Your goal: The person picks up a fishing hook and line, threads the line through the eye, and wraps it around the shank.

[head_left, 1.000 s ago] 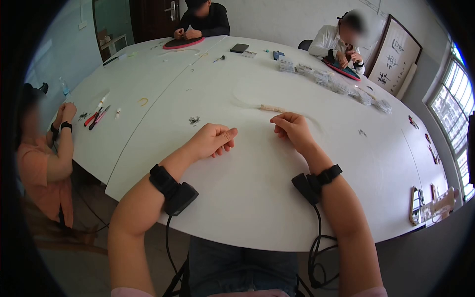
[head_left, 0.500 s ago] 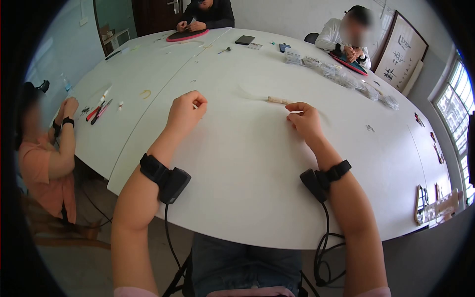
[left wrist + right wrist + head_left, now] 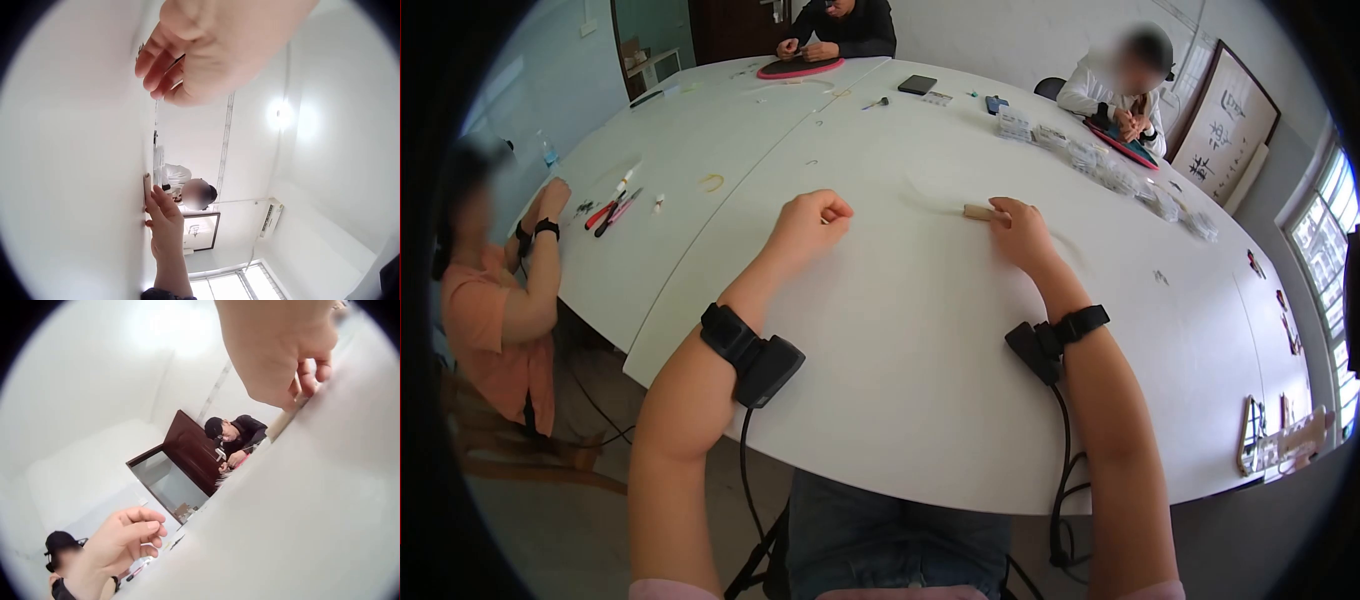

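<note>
A short tan roll [image 3: 977, 212] lies on the white table, pinched near its right end by my right hand [image 3: 1022, 235]. Thin clear strands extend from the roll across the tabletop. The right wrist view shows the roll [image 3: 280, 428] under the fingertips of the right hand [image 3: 281, 350], which partly cover it. My left hand [image 3: 808, 228] hovers apart from the roll, to its left, fingers loosely curled. Nothing is visibly held by the left hand [image 3: 119, 547] in the right wrist view.
Clear bags of small parts [image 3: 1090, 160] line the table's far right. Red and black pliers [image 3: 608, 212] lie at left, and a black device [image 3: 917, 85] is at the back. A phone-like object [image 3: 1251, 436] rests at the right edge. Other people sit around the table.
My left hand has moved forward and left from beside the table's middle. My right hand has reached the tan roll and taken hold of its end. The head view has shifted slightly.
</note>
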A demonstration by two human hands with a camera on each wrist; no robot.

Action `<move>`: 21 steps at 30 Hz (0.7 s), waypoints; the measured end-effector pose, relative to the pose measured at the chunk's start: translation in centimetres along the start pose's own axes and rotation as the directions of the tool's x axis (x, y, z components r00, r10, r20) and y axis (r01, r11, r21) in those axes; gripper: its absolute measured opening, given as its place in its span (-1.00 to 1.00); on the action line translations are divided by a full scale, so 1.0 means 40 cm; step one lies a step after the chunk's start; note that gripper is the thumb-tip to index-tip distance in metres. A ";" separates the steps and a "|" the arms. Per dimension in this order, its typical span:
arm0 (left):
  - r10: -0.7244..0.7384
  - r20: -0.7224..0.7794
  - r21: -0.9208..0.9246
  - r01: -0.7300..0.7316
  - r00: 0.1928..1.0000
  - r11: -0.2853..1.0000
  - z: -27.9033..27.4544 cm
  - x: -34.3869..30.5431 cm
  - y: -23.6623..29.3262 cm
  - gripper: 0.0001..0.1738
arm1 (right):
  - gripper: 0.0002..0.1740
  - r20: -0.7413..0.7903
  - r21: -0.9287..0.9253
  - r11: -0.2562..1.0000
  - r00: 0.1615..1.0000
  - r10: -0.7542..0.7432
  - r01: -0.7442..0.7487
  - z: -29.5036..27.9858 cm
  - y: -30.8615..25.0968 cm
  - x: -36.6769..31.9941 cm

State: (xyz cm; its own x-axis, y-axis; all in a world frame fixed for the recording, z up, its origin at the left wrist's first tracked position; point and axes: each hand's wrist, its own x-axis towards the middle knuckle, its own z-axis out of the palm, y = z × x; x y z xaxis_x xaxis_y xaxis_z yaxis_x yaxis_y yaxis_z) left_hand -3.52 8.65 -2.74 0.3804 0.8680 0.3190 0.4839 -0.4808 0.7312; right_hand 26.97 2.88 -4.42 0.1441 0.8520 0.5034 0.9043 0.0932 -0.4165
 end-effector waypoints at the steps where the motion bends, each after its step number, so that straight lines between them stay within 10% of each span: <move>1: -0.048 0.101 -0.112 0.059 0.994 0.992 0.003 -0.011 0.025 -0.85 | -0.69 0.043 0.008 0.999 0.998 0.049 -0.050 -0.007 -0.010 -0.007; 11: -0.058 0.529 -0.468 0.348 0.846 0.812 0.050 -0.069 0.104 -0.71 | -0.79 -0.003 -0.185 0.983 1.000 -0.014 0.013 -0.022 -0.133 -0.054; 14: -0.054 0.538 -0.514 0.379 0.841 0.770 0.056 -0.072 0.110 -0.65 | -0.80 0.100 0.270 0.944 0.981 0.166 -0.188 -0.014 -0.174 -0.070; 16: -0.060 0.523 -0.543 0.387 0.850 0.745 0.058 -0.076 0.115 -0.62 | -0.79 0.304 0.628 0.695 0.933 0.195 -0.350 -0.015 -0.200 -0.084; 21: -0.037 0.446 -0.648 0.352 0.894 0.676 0.062 -0.080 0.123 -0.63 | -0.75 0.437 0.704 0.585 0.895 0.092 -0.403 -0.035 -0.237 -0.109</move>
State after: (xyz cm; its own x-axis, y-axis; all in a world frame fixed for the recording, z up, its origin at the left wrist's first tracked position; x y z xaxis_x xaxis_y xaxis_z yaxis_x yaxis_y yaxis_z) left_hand -0.39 3.21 -1.67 0.6739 0.7388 -0.0110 -0.0500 0.0605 0.9969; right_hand 18.33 -2.43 -1.59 0.0367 0.9960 0.0817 0.1880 0.0734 -0.9794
